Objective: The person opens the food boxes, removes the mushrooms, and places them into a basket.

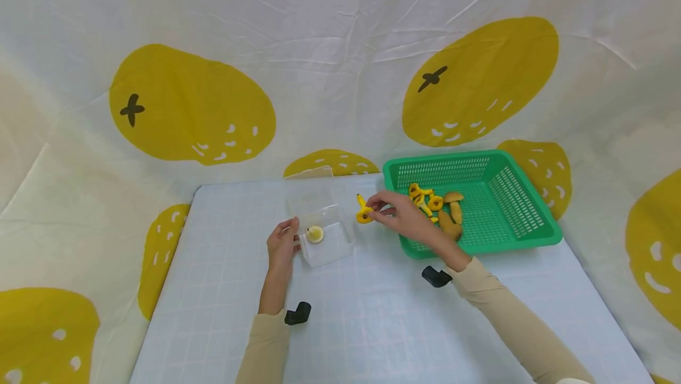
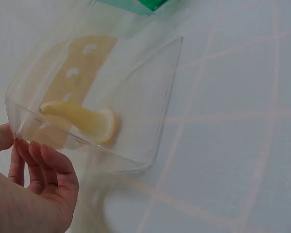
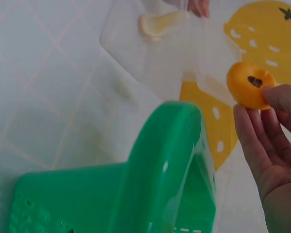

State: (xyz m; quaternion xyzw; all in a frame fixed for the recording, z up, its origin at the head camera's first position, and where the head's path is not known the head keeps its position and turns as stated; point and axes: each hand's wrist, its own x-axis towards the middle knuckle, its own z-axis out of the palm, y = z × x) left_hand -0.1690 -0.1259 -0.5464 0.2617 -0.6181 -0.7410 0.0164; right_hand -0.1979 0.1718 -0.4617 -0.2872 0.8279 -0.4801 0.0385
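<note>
My left hand (image 1: 282, 246) pinches the left edge of a clear plastic box (image 1: 334, 251) on the table; thumb and fingers meet at its wall in the left wrist view. Inside the box lies one pale yellow mushroom (image 2: 94, 124), its stem toward that hand. To the right of the box, my right hand (image 1: 402, 217) holds a bright yellow mushroom (image 1: 364, 215) in the air between thumb and fingers. In the right wrist view this mushroom's cap (image 3: 242, 87) faces the camera, with a dark spot at its middle; its stem is hidden there.
A green plastic basket (image 1: 489, 248) with slotted walls stands at the right, under my right forearm. Several yellow mushrooms (image 1: 435, 203) and brown mushrooms (image 1: 450, 228) lie in its left part. A patterned cloth (image 1: 330, 77) hangs behind the table (image 1: 367, 313).
</note>
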